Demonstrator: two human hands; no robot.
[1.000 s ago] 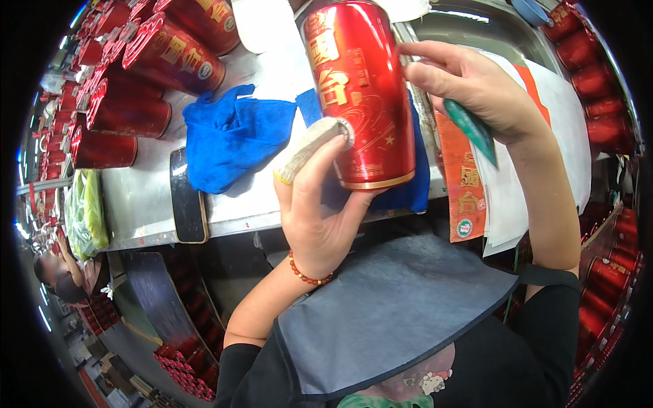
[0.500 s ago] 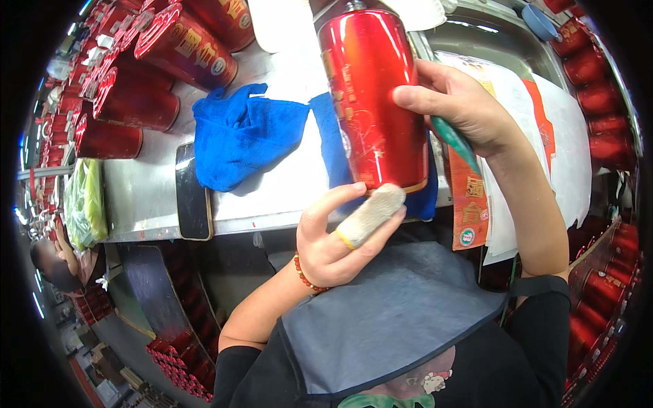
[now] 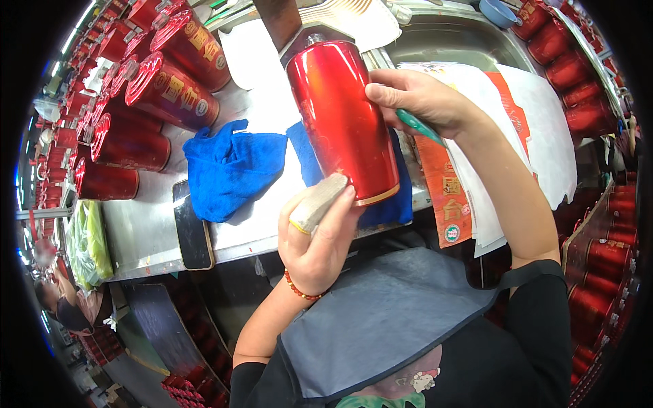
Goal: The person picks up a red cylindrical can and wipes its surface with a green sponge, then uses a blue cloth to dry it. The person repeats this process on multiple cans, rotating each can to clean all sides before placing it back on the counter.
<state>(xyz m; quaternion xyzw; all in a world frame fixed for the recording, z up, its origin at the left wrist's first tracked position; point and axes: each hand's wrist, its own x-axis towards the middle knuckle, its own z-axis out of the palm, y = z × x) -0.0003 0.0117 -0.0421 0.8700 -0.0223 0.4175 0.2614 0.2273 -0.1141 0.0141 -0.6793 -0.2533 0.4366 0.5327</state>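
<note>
A glossy red bottle with a metal threaded neck lies tilted in front of me, base toward me. At its base is my left hand, the fingers pressed on the lower end; one finger wears a beige cloth cover. My right hand grips the bottle's right side with thumb and fingers. A green flat tool sticks out of that same hand; its other end is hidden. Beneath the bottle a blue cloth is spread, and a second, crumpled blue cloth lies to the left.
Several red bottles with gold print stand at the far left. A phone and a green plastic bag lie near the table's edge. Red printed sheets and white sheets are at right, before a metal sink.
The bottle has turned, so plain red now faces up where faint gold markings showed. My left fingers have shifted along its base. The whole view has also shifted.
</note>
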